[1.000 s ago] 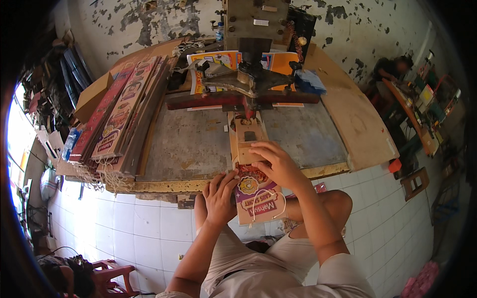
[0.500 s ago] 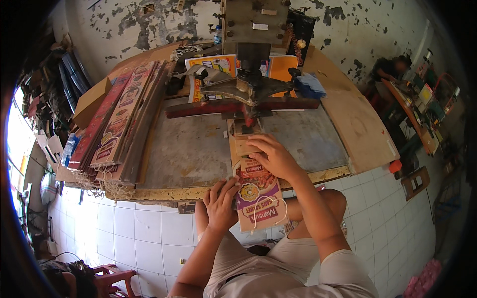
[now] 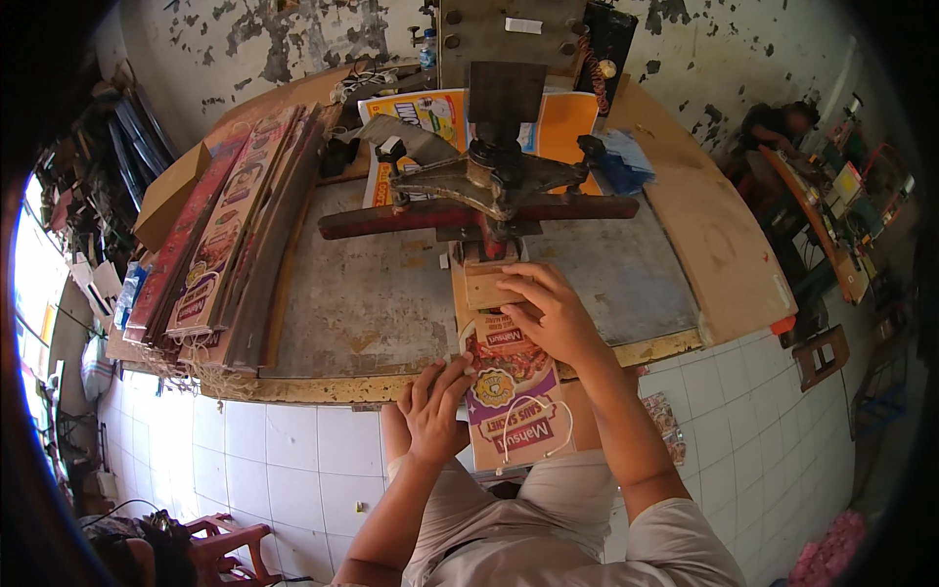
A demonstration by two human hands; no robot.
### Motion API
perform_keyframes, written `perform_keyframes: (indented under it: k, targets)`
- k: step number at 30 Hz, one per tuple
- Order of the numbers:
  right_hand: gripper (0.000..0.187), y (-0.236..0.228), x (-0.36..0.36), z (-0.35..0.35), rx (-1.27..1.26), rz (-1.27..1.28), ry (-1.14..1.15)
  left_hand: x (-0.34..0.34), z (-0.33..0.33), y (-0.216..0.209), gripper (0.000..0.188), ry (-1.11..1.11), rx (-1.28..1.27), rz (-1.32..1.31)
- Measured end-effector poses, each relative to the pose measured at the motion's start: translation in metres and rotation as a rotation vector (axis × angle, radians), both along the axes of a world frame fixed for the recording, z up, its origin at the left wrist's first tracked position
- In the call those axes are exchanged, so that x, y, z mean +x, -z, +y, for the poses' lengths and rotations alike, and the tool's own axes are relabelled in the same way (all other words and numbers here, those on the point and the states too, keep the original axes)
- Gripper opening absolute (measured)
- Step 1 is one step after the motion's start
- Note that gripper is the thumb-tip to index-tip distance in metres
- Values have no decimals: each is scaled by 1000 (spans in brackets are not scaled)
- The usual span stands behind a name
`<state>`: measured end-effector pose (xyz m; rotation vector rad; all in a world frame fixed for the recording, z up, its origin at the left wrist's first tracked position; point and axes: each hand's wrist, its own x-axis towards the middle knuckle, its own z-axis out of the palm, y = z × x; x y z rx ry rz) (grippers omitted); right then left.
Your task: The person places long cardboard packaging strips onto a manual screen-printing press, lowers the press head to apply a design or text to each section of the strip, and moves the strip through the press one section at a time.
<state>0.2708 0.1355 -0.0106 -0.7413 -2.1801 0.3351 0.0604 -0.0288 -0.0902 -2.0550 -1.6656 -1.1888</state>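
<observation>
A long printed cardboard strip (image 3: pixel 514 430), red, purple and tan with a white cord loop at its near end, reaches over the table's front edge toward my lap. My left hand (image 3: pixel 435 406) has curled fingers at the strip's left edge, pressing it there. A small wooden block (image 3: pixel 486 289) lies across the strip's far part, just below the red centre of a hand press (image 3: pixel 489 186). My right hand (image 3: pixel 550 313) holds this block from the right, fingers on its top and thumb near its closer edge. The strip's far end is hidden under block and press.
To the left lie stacks of similar printed strips (image 3: pixel 220 249) with white cords hanging off the edge, beside a cardboard box (image 3: pixel 168 201). Colourful printed sheets (image 3: pixel 562 122) are behind the press. A brown board (image 3: pixel 704 225) covers the right side. Another person (image 3: pixel 778 127) sits at a far-right bench.
My right knee has swung inward, uncovering a patterned piece on the floor. The view has shifted slightly. Both hands keep nearly the same places on the strip and block.
</observation>
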Motion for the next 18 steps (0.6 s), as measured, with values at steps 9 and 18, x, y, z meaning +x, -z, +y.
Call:
perform_keyframes:
  k: [9, 18]
  targets:
    - [37, -1, 0, 4, -8, 5, 5, 1, 2, 6, 47, -9, 14, 3]
    - [38, -2, 0, 3, -25, 7, 13, 1, 2, 6, 47, -12, 10, -8]
